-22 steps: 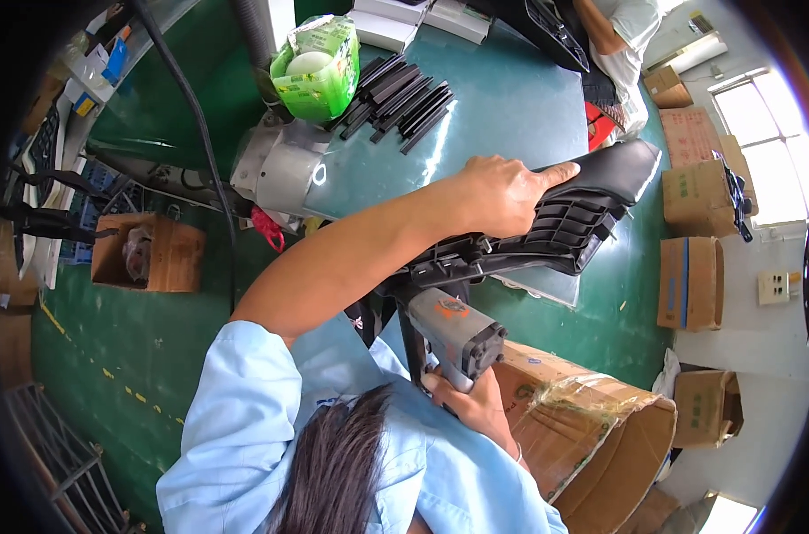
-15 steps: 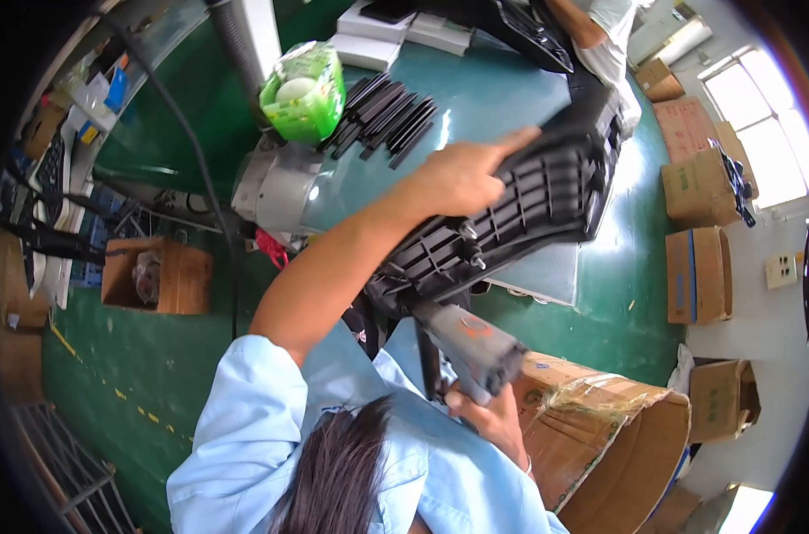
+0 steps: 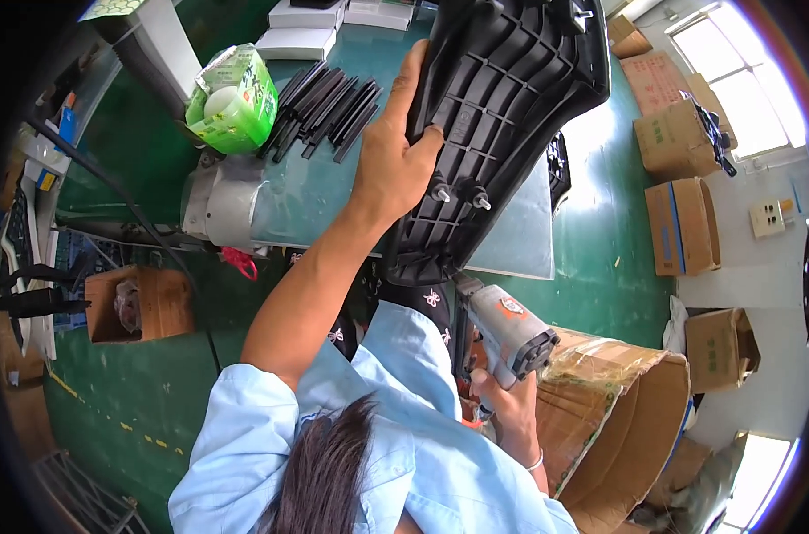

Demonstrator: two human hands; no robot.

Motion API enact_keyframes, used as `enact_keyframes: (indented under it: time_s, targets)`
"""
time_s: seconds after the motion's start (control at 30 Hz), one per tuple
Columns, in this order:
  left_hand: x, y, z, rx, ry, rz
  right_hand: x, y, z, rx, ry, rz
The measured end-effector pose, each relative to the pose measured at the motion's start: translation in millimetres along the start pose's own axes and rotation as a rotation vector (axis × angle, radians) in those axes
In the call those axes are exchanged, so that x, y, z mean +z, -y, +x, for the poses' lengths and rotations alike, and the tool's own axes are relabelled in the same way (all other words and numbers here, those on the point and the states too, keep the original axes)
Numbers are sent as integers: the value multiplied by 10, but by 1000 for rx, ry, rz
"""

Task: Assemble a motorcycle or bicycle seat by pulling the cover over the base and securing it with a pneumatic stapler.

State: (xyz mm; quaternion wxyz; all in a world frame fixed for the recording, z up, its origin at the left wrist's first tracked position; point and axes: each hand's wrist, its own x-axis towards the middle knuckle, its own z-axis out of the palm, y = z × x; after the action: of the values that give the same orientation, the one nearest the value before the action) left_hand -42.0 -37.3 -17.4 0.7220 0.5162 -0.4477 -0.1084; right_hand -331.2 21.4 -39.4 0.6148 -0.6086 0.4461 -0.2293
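Note:
My left hand (image 3: 388, 173) grips the left edge of a black ribbed plastic panel (image 3: 489, 111), thumb on the ribbed face and fingers along the rim. The panel is tilted up, ribs toward me, with two metal studs standing out of its lower part. My right hand (image 3: 511, 402) is closed round the handle of a grey pneumatic staple gun (image 3: 511, 325). Its nose meets or comes very close to the panel's lower corner; I cannot tell if they touch. Part of the right-hand fingers is hidden behind the handle.
On the green-topped table (image 3: 524, 236) lie several black strips (image 3: 324, 107), a green plastic packet (image 3: 235, 102) and white boxes (image 3: 302, 31). A large open carton (image 3: 591, 392) stands close to my right arm. More cartons (image 3: 680, 227) line the right wall. A dark hose (image 3: 124, 191) hangs at left.
The panel has turned more upright, its lower end nearer me. My left hand has gone from lying across the ribs to holding its edge. The staple gun has moved slightly right.

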Motion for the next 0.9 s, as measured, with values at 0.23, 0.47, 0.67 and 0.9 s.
enact_keyframes:
  time_s: [0.23,0.47,0.67,0.9]
  targets:
    - [106,-39,13,150,-28,157,158,193,270,-85,95,-437]
    - [67,-127,-62,43,13,140,5,84,116,170,155,194]
    - [35,-25,-73,150,-77,248,82,28,110,249,258,383]
    - [-15,-134,-182,163,-39,148,206,73,213,254,260,307]
